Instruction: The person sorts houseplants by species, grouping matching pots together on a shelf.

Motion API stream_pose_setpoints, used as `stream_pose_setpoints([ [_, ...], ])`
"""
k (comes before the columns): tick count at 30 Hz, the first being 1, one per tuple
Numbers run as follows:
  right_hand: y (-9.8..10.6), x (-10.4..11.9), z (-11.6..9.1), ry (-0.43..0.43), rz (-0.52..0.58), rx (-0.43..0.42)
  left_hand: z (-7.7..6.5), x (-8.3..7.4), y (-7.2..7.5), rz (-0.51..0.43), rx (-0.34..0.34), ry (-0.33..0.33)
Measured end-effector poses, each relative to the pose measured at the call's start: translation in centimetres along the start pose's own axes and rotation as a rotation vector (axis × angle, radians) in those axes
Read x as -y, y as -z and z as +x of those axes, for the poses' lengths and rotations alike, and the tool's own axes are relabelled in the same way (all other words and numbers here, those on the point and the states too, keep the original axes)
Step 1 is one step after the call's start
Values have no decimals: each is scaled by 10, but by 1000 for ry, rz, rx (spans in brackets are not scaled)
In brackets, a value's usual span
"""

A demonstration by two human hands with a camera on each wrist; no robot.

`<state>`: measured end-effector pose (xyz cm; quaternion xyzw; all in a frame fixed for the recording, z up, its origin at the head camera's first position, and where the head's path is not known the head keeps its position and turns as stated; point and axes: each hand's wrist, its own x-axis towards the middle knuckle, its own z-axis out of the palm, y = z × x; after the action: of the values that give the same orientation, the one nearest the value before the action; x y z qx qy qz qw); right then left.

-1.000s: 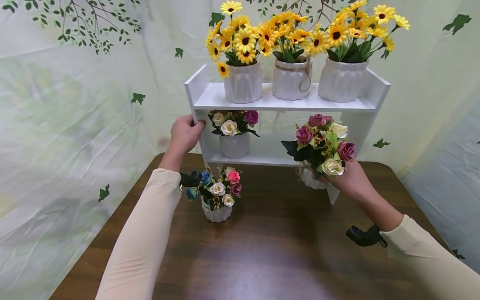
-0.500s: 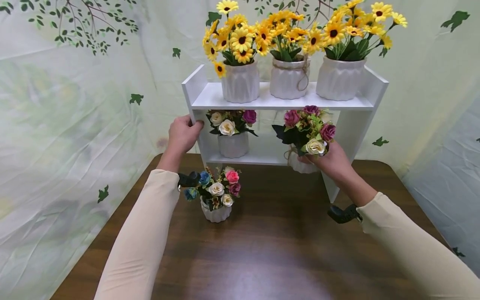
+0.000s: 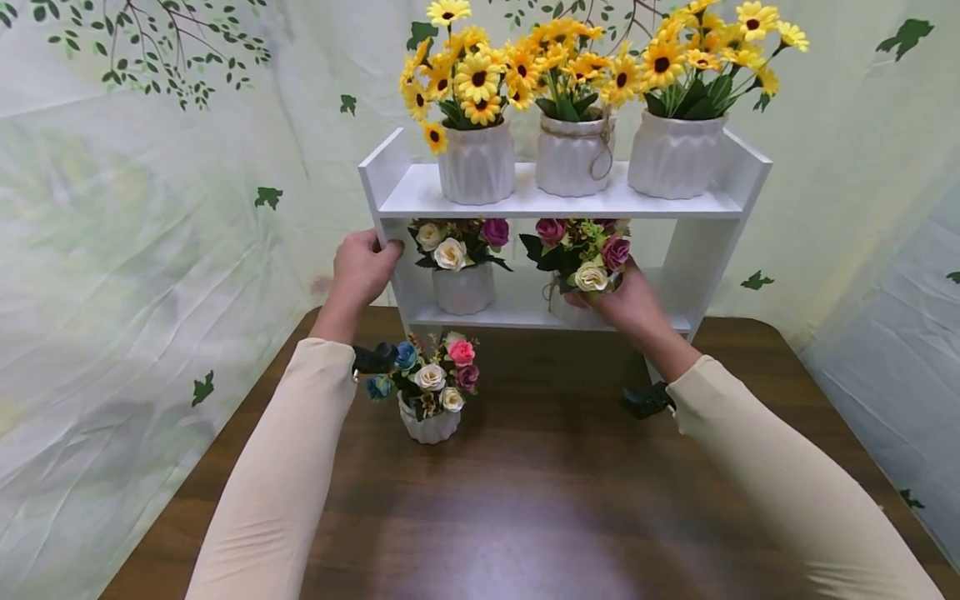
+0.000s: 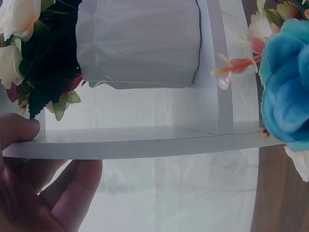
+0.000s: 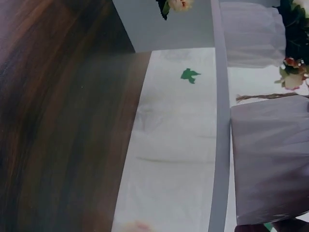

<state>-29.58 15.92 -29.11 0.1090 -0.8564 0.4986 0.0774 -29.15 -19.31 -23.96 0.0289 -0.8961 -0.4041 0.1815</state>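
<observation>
A white two-tier shelf (image 3: 450,200) stands on the table, its left side panel pinched by my left hand (image 3: 363,268) between thumb and fingers. In the left wrist view the thumb lies on the inner side of that panel (image 4: 135,148), the fingers on the outer. My right hand (image 3: 626,307) grips a white flowerpot (image 5: 270,162) of mauve and cream roses (image 3: 591,276), at the lower tier's middle. Twine is tied round this pot, which shows close to the tier's edge in the right wrist view. Left of it, another potted rose arrangement (image 3: 463,289) stands on the same tier.
Three white pots of yellow sunflowers (image 3: 576,154) line the upper tier. A small white pot (image 3: 429,423) with blue, pink and cream roses stands on the brown wooden table (image 3: 525,492), near my left wrist. A leaf-printed cloth (image 3: 187,250) hangs behind.
My right hand has carried the rose pot left and upward, from in front of the shelf's right side to the lower tier. The left hand keeps its hold on the side panel.
</observation>
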Motion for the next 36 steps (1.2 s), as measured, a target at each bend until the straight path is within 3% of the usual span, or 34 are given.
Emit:
stream_pose_setpoints([
  [8, -15, 2, 17, -52, 125, -32, 2, 1, 0, 1, 6, -1],
  [18, -27, 5, 29, -107, 255, -9, 0, 0, 0, 2, 9, 2],
  [36, -41, 7, 36, -91, 283, -43, 1, 0, -2, 1, -18, -16],
])
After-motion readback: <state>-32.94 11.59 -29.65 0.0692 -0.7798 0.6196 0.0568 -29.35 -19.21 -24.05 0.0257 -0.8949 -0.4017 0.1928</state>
